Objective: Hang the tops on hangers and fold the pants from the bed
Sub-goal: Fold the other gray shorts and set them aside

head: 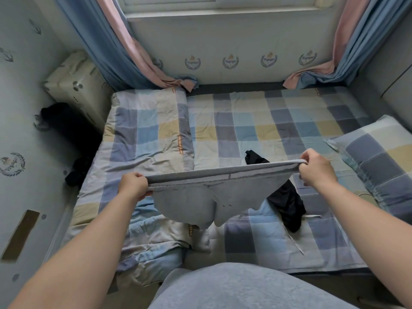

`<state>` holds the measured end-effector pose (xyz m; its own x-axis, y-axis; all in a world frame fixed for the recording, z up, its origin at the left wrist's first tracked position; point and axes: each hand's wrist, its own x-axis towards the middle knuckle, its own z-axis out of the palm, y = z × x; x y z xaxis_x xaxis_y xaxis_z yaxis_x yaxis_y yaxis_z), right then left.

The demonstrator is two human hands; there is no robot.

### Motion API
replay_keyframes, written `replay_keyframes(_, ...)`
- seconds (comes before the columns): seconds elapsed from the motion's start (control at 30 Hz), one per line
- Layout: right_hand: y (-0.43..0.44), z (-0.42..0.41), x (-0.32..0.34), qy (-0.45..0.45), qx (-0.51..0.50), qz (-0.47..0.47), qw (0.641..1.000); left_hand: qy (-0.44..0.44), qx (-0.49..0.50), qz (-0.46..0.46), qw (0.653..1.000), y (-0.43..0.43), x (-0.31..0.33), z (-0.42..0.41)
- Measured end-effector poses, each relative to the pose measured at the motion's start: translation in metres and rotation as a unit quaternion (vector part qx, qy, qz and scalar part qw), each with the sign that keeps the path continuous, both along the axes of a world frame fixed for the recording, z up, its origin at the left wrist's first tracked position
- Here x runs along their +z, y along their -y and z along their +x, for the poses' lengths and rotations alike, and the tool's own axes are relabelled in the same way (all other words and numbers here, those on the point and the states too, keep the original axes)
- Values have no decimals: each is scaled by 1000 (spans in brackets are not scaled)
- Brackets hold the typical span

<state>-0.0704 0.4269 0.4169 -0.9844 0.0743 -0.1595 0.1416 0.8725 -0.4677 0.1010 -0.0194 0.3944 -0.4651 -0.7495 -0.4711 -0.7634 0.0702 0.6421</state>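
Left hand: the left hand [133, 186] has its fingers curled round one end of the waistband of the grey pants [196, 197] and pinches it.
Right hand: the right hand [316, 168] pinches the other end of the waistband in the same way, a little farther from the person.
Grey pants: they are held in the air above the bed [278, 121], with the waistband stretched tight between both hands. The legs hang down bunched, and I cannot tell how long they are.
Key relation: the waistband runs left to right across the person. Both hands are equally on it, so I judge that the fold must begin by laying the pants flat on the bed just below.
Black garment: a black garment [287, 201] lies crumpled on the bed, under and behind the right end of the pants, nearer to the right hand.
Around: a folded checked quilt [145, 134] is on the left and a pillow [379, 157] on the right.
Containers: no hanger or basket is in view.
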Motion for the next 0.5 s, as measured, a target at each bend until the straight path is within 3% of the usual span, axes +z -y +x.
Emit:
replay_keyframes(0.1,29,-4,11,11,-17,-141,990,-79,102,146,981,-11,17,-18)
replay_keyframes(0.23,62,-23,35,44,-29,-280,958,-123,63,231,963,-17,52,-44)
replay_keyframes(0.4,84,-57,81,24,-24,-345,938,-235,32,310,921,-20,110,-69)
replay_keyframes(0.5,87,-72,109,-46,52,-292,954,-304,25,324,895,-15,136,-78)
